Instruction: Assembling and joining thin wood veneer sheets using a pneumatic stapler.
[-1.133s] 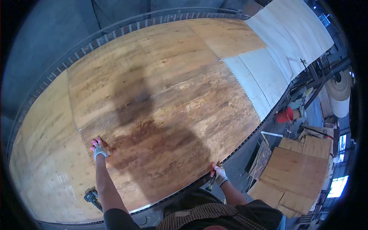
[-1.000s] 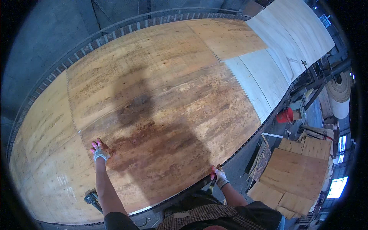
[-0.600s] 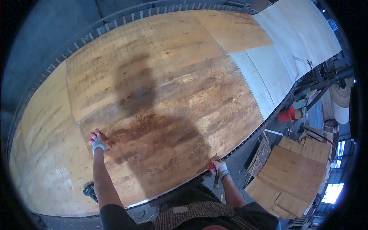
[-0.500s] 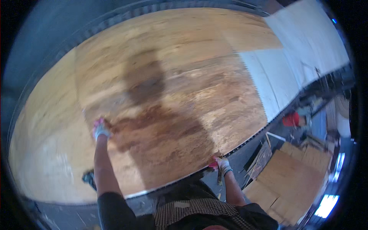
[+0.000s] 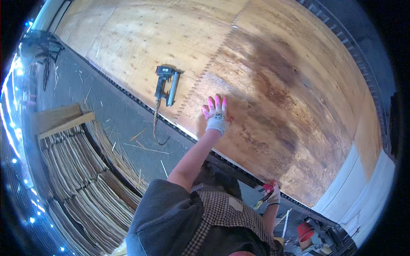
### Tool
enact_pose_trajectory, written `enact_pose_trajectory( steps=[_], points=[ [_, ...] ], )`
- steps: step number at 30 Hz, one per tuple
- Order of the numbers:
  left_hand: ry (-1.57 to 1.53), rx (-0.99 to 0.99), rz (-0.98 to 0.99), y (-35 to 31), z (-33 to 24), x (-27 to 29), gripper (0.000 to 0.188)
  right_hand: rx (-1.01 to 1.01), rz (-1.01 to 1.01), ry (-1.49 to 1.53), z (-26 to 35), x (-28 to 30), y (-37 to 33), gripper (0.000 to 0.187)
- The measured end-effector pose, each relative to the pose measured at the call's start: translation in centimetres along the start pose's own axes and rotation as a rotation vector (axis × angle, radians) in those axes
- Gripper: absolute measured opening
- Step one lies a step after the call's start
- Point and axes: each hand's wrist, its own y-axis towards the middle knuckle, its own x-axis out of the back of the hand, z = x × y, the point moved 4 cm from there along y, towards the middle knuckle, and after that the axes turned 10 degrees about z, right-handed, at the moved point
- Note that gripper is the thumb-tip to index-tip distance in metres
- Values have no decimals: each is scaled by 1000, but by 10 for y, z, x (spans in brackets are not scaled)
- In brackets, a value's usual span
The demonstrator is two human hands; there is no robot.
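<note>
Lying flat beneath the left hand [image 5: 216,113], the brown-stained wood sheet [image 5: 256,138] spreads from the middle of the view toward the lower right. Its long axis seems to run from upper left to lower right, much like its near edge, and the streaks of its grain slope the same way, though the lens bends the lines. A jagged seam [image 5: 200,81] marks its left end, with a paler sheet [image 5: 136,51] beyond; white sheets [image 5: 341,183] adjoin its right end. The left hand, in a white glove with pink fingertips, rests palm down on the stained wood, fingers extended and spread, pointing away from the person, gripping nothing. The right hand [image 5: 274,195], gloved alike, is at the near edge, its fingers curled round a narrow tool [image 5: 261,200]; whether they also pinch the sheet I cannot tell. That tool slants down and to the left, away from the wood, and is too small to identify.

On the paler sheet sits a dark power tool [image 5: 164,73], head toward the far side, a hose [image 5: 156,113] trailing from it over the near edge. As for writing, the back of the left glove carries dark print, the power tool's head has light marks too small to read, and a pale patch [image 5: 235,204] shows on the checked apron [image 5: 218,213]
</note>
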Motion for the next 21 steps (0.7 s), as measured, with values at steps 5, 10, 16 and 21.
enact_pose_trajectory(
  steps=[5, 10, 16, 21],
  points=[
    [36, 18, 35, 21, 9, -28, 97, 66, -18, 18, 6, 1, 0, 39],
    [10, 10, 149, 21, -2, -3, 88, -5, 9, -15, 11, -6, -9, 35],
    [39, 52, 151, 34, -5, 3, 79, 73, 66, -121, 10, -1, -2, 42],
    [60, 76, 171, 46, -6, 4, 101, 84, -34, 27, 1, -10, -3, 38]
  ],
)
